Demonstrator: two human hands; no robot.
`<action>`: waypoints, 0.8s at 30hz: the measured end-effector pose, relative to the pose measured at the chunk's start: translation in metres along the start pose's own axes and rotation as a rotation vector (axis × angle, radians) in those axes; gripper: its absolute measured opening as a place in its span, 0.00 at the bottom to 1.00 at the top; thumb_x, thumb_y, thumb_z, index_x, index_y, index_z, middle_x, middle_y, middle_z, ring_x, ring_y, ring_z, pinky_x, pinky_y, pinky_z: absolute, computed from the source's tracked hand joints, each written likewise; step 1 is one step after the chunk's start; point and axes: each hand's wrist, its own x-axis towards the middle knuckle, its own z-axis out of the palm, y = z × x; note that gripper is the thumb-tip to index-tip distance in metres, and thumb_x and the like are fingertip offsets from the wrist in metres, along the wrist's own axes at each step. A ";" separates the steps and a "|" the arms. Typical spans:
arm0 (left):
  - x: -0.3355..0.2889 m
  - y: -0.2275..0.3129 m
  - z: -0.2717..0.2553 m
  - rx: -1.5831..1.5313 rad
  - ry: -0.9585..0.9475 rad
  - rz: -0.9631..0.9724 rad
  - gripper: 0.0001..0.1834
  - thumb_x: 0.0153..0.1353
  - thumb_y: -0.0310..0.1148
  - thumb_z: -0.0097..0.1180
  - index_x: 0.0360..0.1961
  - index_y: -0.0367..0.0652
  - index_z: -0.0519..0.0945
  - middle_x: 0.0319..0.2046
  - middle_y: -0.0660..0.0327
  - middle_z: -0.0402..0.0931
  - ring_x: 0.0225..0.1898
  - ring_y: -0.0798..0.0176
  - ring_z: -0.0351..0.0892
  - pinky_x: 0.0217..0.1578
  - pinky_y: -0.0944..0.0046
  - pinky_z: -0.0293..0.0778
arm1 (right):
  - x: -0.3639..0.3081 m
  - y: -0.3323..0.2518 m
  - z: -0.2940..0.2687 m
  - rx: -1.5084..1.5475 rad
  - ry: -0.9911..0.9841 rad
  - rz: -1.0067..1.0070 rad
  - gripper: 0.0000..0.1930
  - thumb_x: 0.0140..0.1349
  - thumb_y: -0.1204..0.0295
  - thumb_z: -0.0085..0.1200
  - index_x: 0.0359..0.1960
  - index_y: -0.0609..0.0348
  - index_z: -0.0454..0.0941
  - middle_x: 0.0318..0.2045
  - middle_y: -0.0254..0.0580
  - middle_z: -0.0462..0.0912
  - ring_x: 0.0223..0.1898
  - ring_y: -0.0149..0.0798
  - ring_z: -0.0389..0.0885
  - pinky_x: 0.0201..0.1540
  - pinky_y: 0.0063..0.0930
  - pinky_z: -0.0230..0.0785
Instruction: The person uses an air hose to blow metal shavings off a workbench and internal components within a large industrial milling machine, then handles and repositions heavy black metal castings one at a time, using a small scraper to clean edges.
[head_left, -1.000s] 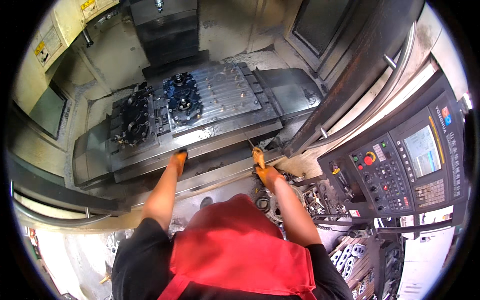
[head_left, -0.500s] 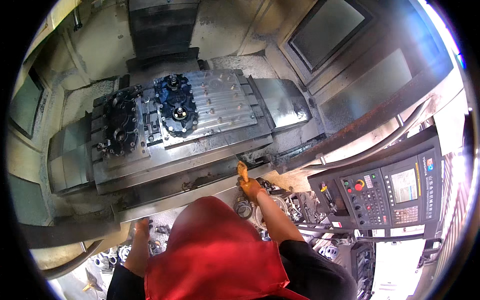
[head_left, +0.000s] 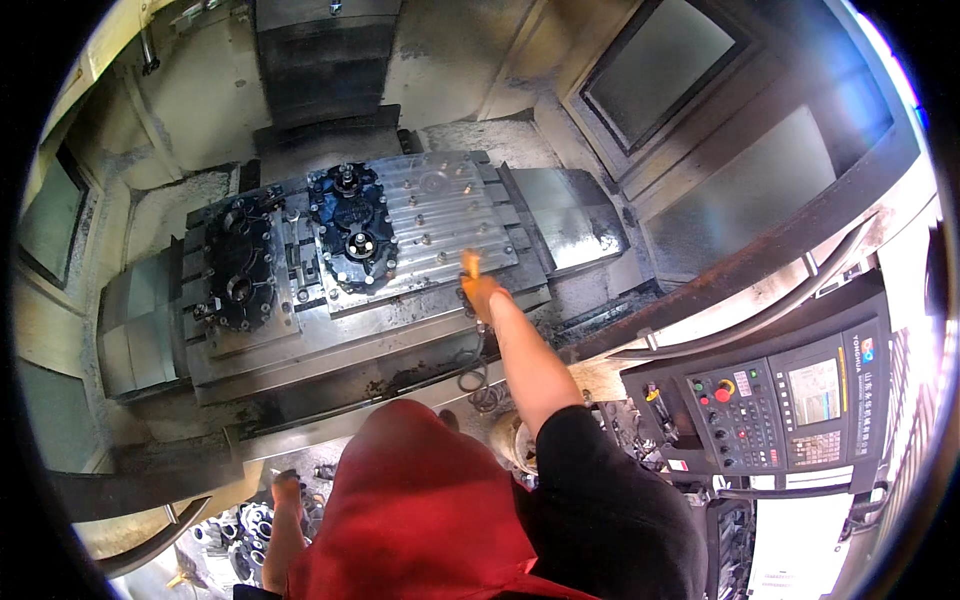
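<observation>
My right hand reaches over the front of the machine bed, closed around an orange air blow gun. A dark coiled hose hangs below this hand. Just ahead of it is a silver ribbed fixture plate studded with bolts. On that plate's left side sits a black cast cover with two round bosses, held by clamps. Farther left, a second black casting with open bores is fixed down. My left hand hangs low, left of my red apron; its fingers are hard to make out.
The machine's front sill runs across before me. A control panel with buttons and a screen stands at right. Metal castings lie at lower left. A curved door handle crosses the right side.
My right hand has moved forward and up from the front sill to the fixture plate's near right edge, carrying the air blow gun. The left hand has dropped slightly lower.
</observation>
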 end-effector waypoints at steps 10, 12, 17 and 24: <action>-0.079 -0.061 0.006 1.183 -0.020 0.027 0.19 0.57 0.39 0.55 0.51 0.49 0.81 0.51 0.59 0.80 0.54 0.58 0.77 0.50 0.58 0.75 | 0.052 0.019 -0.030 0.315 -0.068 -0.113 0.29 0.62 0.44 0.52 0.48 0.59 0.80 0.47 0.52 0.83 0.46 0.48 0.82 0.50 0.42 0.69; -0.077 -0.067 0.026 0.970 0.012 0.139 0.18 0.57 0.41 0.54 0.47 0.47 0.82 0.49 0.58 0.81 0.52 0.56 0.78 0.50 0.56 0.74 | 0.069 0.053 -0.014 -0.044 0.066 -0.284 0.30 0.61 0.44 0.54 0.49 0.60 0.81 0.41 0.51 0.84 0.41 0.47 0.80 0.47 0.41 0.69; -0.092 -0.081 0.047 0.403 0.056 0.309 0.17 0.57 0.40 0.51 0.42 0.43 0.84 0.43 0.57 0.83 0.46 0.56 0.80 0.48 0.57 0.73 | 0.075 0.024 -0.027 0.280 -0.139 -0.283 0.31 0.61 0.42 0.53 0.49 0.60 0.81 0.42 0.52 0.84 0.44 0.48 0.81 0.50 0.40 0.70; -0.217 0.042 0.126 0.194 0.239 0.214 0.17 0.58 0.25 0.46 0.47 0.37 0.81 0.41 0.58 0.82 0.43 0.65 0.79 0.46 0.65 0.73 | 0.093 -0.026 -0.095 0.189 -0.181 -0.175 0.33 0.64 0.41 0.44 0.56 0.57 0.76 0.52 0.54 0.81 0.56 0.51 0.78 0.54 0.41 0.71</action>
